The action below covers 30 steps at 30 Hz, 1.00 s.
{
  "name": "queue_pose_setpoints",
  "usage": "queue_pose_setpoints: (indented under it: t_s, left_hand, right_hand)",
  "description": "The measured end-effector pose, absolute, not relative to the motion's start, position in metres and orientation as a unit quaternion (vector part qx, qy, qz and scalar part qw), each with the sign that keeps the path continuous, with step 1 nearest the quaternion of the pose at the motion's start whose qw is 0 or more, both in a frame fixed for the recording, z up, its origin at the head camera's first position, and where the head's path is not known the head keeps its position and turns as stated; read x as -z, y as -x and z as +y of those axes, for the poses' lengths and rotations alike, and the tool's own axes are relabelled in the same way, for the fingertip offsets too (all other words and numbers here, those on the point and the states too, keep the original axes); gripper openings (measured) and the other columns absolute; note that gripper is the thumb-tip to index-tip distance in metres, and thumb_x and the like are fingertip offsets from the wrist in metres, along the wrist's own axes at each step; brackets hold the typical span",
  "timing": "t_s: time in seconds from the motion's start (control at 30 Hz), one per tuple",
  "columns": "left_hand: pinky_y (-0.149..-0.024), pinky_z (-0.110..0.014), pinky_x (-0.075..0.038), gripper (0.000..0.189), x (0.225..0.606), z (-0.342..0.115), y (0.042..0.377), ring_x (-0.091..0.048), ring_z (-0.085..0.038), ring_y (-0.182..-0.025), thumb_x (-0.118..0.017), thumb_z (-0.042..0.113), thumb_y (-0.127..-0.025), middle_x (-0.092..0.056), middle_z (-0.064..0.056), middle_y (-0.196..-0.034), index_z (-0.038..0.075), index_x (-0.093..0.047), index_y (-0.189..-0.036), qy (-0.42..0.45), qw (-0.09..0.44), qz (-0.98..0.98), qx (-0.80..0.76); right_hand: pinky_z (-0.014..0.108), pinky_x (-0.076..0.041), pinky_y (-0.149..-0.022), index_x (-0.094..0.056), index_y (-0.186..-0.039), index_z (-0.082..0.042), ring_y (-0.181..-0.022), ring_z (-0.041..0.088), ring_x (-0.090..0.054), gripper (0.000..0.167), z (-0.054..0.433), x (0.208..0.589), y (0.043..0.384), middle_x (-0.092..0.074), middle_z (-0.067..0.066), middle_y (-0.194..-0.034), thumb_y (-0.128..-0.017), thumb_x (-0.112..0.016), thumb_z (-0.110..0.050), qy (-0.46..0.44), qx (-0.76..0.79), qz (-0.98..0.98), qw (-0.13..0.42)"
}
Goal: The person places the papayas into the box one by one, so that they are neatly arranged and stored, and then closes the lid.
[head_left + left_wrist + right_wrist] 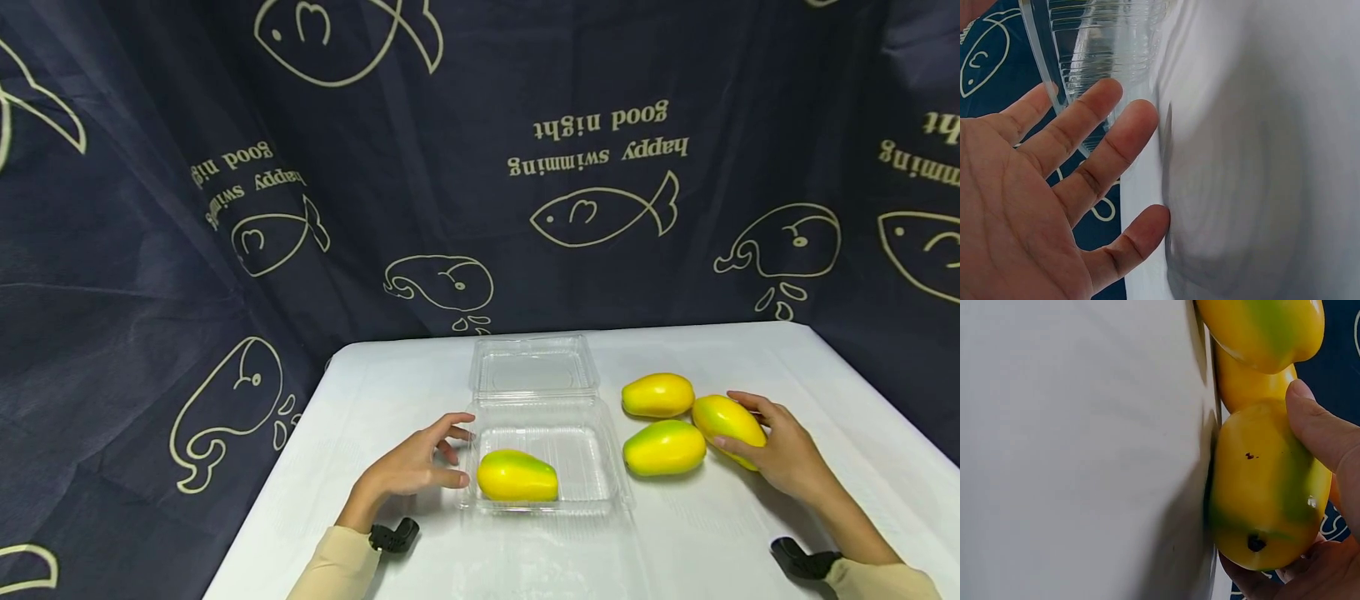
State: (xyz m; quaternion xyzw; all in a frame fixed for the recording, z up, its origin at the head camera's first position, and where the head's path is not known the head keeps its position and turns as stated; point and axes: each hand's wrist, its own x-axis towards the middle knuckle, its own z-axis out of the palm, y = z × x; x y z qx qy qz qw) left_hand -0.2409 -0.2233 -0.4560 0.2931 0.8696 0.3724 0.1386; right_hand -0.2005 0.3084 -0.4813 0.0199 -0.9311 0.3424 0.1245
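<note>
My right hand (pixel 787 450) grips a yellow-green papaya (pixel 727 425) on the table, thumb on one side and fingers round the other. Up close in the right wrist view, the same papaya (pixel 1266 487) shows a dark stem spot at its end. Two more papayas lie just left of it, one farther back (pixel 658 395) and one nearer (pixel 664 447). A clear plastic clamshell box (pixel 585 467) stands open in the middle, with one papaya (pixel 517 476) at its front left. Beside the box's left wall is my left hand (pixel 408 462), its fingers spread and holding nothing.
The box's hinged lid (pixel 534 367) lies back toward the far edge of the white-covered table (pixel 397 375). A dark blue curtain (pixel 450 208) with fish and whale drawings hangs behind the table and along its sides.
</note>
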Motion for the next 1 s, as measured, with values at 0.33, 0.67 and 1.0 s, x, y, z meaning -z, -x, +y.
queue_pose_setpoints:
  t_s: [0.33, 0.67, 1.0]
  left_hand:
    - [-0.093, -0.041, -0.047, 0.084, 0.4569, -0.2229, 0.242, -0.065, -0.021, -0.101, -0.08, 0.038, -0.082, -0.06, 0.0, -0.141, 0.029, -0.035, -0.152, -0.298, 0.136, 0.869, -0.371]
    - [-0.094, -0.042, -0.047, 0.082, 0.4576, -0.2227, 0.2425, -0.065, -0.02, -0.101, -0.08, 0.039, -0.082, -0.06, 0.0, -0.141, 0.038, -0.034, -0.15, -0.298, 0.136, 0.869, -0.37]
    - [-0.093, -0.042, -0.047, 0.082, 0.4568, -0.2221, 0.2421, -0.065, -0.021, -0.101, -0.079, 0.038, -0.082, -0.06, -0.001, -0.141, 0.038, -0.034, -0.15, -0.296, 0.137, 0.869, -0.372]
  right_hand:
    - [0.064, -0.04, -0.086, -0.043, -0.146, 0.0, -0.116, 0.054, -0.048, 0.083, 0.3069, 0.4826, 0.2022, -0.045, 0.035, -0.137, -0.084, -0.082, -0.037, -0.015, -0.337, -0.933, 0.123]
    - [0.065, -0.04, -0.086, -0.043, -0.147, 0.0, -0.116, 0.057, -0.047, 0.082, 0.3077, 0.4827, 0.2, -0.044, 0.036, -0.138, -0.084, -0.081, -0.036, -0.015, -0.335, -0.934, 0.124]
    - [0.066, -0.041, -0.085, -0.043, -0.148, -0.001, -0.113, 0.058, -0.048, 0.077, 0.3112, 0.4851, 0.2003, -0.045, 0.035, -0.135, -0.088, -0.078, -0.034, -0.006, -0.323, -0.935, 0.15]
